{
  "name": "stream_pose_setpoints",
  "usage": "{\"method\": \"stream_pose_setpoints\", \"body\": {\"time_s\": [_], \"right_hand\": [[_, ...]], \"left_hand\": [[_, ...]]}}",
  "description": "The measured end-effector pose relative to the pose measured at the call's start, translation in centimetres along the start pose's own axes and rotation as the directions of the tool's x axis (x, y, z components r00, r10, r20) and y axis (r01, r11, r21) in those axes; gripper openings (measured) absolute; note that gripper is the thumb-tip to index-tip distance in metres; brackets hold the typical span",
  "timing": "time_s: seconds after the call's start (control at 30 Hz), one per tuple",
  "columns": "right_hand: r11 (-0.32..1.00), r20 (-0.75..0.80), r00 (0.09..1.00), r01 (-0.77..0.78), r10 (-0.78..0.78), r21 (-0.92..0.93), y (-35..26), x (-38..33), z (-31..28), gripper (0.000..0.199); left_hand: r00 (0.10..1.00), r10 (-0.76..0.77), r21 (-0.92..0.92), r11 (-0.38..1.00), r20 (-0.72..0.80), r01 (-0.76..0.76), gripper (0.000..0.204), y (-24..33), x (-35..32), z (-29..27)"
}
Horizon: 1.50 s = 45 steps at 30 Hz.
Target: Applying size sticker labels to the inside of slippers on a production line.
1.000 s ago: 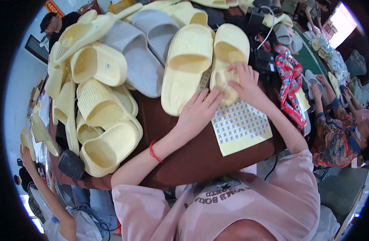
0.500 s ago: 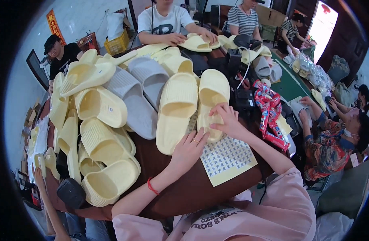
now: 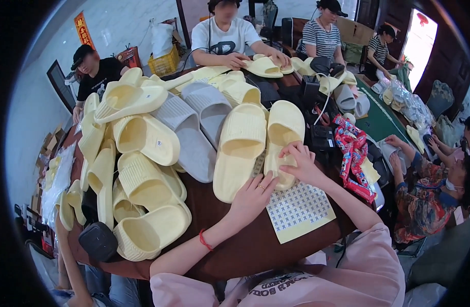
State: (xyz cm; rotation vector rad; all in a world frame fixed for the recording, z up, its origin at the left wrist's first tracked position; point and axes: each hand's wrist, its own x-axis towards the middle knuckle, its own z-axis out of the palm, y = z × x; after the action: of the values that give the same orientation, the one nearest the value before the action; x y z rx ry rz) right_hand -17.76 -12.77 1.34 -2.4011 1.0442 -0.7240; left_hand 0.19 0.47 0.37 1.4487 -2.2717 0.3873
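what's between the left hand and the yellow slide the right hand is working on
Nothing visible. The left hand rests on the brown table right at the heel of the pale yellow slide, where the right hand already presses, beside the sticker sheet.

A big brown table (image 3: pixel 235 250) is filling the room, and lots of things are lying on it. Many pale yellow slippers (image 3: pixel 143 179) are sitting in heaps on its left side and far end. Two grey slippers (image 3: pixel 194 128) are lying among them. A yellow sheet of small stickers (image 3: pixel 299 212) is lying flat near the front edge, with two yellow slippers (image 3: pixel 260 143) resting just behind it.
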Motion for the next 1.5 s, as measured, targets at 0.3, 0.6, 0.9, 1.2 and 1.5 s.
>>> {"method": "stream_pose_setpoints", "body": {"time_s": [0.3,0.6,0.9,1.2,1.5], "right_hand": [[0.968,-0.314,0.948,-0.121,0.048,-0.218,1.6,1.6,-2.8,0.048],[0.991,-0.287,0.956,-0.019,0.056,0.131,1.7,1.1,-1.2,0.06],[0.408,0.105,0.924,-0.262,0.368,0.874,-0.4,0.8,-2.9,0.082],[0.547,-0.081,0.983,-0.021,0.162,0.837,-3.0,0.6,-3.8,0.097],[0.537,-0.037,0.983,0.13,-0.181,0.833,-5.7,-0.6,-3.4,0.103]], "left_hand": [[0.944,-0.262,-0.037,0.965,-0.201,0.259,0.051,-0.6,0.1,-1.3],[0.949,-0.303,-0.115,0.949,-0.087,0.293,0.058,-0.8,0.0,-1.5],[0.922,-0.385,-0.21,0.905,-0.037,0.369,0.047,-1.9,1.0,-1.7],[0.93,-0.368,-0.418,0.843,0.009,0.338,0.053,-2.7,1.6,-2.4],[0.846,-0.528,-0.924,0.286,0.07,0.255,0.054,-2.4,2.1,-3.6]]}}
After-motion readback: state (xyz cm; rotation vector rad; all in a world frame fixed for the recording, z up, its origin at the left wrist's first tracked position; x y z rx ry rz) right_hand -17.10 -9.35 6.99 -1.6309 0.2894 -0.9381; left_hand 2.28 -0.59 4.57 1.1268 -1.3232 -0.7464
